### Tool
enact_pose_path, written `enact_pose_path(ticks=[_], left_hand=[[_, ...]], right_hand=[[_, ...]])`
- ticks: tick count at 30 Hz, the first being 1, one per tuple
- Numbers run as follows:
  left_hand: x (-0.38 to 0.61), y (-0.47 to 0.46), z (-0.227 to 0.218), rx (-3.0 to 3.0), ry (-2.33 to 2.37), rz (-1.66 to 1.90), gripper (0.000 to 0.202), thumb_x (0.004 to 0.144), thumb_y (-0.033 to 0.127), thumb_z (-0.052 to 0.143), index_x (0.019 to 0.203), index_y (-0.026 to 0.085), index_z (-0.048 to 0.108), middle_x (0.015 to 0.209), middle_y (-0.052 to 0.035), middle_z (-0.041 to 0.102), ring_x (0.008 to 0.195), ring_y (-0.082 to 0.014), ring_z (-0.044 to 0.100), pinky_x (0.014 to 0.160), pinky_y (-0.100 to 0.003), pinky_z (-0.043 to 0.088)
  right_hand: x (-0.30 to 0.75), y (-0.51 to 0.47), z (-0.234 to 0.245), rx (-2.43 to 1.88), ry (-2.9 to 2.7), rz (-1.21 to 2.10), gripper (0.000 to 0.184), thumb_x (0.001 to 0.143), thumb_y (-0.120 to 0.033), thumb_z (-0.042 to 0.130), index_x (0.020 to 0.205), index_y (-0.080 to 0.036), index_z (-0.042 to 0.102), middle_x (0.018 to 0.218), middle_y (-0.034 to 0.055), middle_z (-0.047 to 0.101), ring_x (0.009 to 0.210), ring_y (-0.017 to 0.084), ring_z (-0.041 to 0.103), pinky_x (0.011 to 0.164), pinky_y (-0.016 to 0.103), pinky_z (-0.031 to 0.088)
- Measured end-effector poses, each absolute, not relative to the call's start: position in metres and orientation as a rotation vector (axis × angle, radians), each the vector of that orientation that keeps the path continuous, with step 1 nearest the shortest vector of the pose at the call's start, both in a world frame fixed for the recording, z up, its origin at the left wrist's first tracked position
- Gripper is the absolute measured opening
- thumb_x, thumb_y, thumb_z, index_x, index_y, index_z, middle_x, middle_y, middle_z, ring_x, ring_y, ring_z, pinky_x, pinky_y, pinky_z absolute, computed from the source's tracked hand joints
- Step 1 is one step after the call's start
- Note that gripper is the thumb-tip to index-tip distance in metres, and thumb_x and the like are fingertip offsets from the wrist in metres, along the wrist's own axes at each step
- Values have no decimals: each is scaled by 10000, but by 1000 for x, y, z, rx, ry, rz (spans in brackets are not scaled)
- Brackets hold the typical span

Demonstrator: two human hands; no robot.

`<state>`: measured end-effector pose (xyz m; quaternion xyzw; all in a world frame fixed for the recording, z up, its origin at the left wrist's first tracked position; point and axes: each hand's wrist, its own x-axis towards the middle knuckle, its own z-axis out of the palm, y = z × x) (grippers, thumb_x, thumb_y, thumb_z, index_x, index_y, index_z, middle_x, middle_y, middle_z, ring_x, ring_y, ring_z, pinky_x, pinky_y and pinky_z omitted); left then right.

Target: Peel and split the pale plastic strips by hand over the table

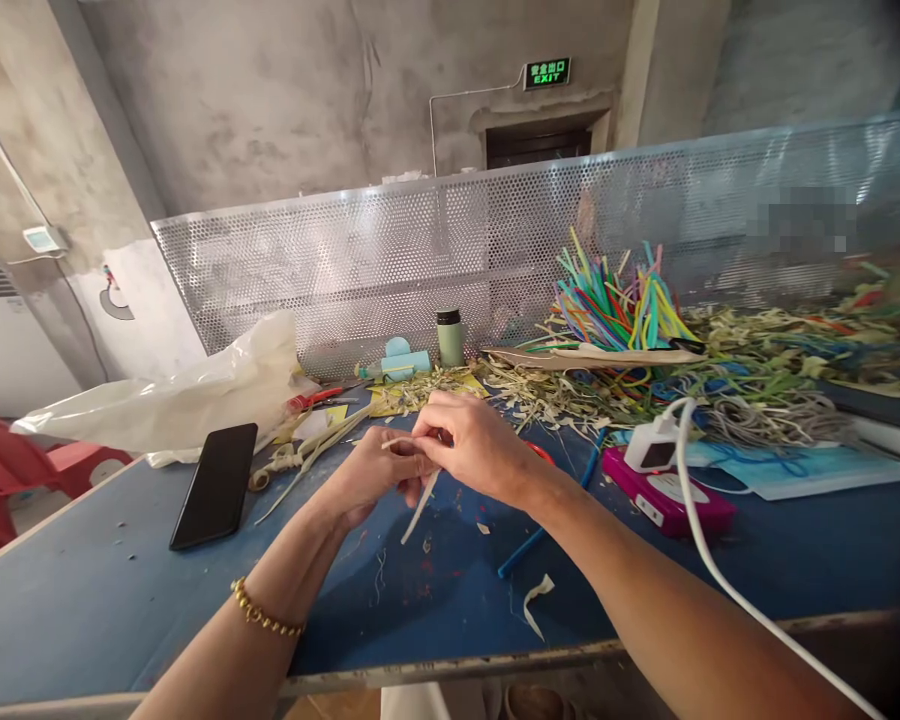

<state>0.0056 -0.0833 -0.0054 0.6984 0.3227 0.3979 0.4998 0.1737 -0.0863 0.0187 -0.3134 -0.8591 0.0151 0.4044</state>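
Observation:
My left hand [371, 478] and my right hand [471, 442] meet over the middle of the blue table [105, 590]. Both pinch a pale flat strip [420, 508], which hangs down from between the fingers toward the tabletop. The fingers of both hands are closed on it. A gold bracelet [264, 612] sits on my left wrist. A blue straw [529, 545] lies on the table under my right forearm, and a scrap of pale strip [536, 600] lies near the front edge.
A black phone [215, 483] lies to the left, a white plastic bag [195, 400] behind it. At right are a magenta box [667, 500] with a white charger and cable [701, 540], heaps of strips and coloured straws [622, 300], a green cup [451, 338], and a perforated metal screen [390, 270].

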Motion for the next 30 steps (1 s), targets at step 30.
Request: enact_pose_path(ticks=[30], left_hand=[[7,-88,0,1507,625,982,317,792,437,704,727,128,723,510,41,360,526,-89,283,548,-250,242]], right_hand=[[178,-77,23,-895,-1704,182,151,845,-264,595,757,-159,660,758,42,658,696,136,561,646,270,411]])
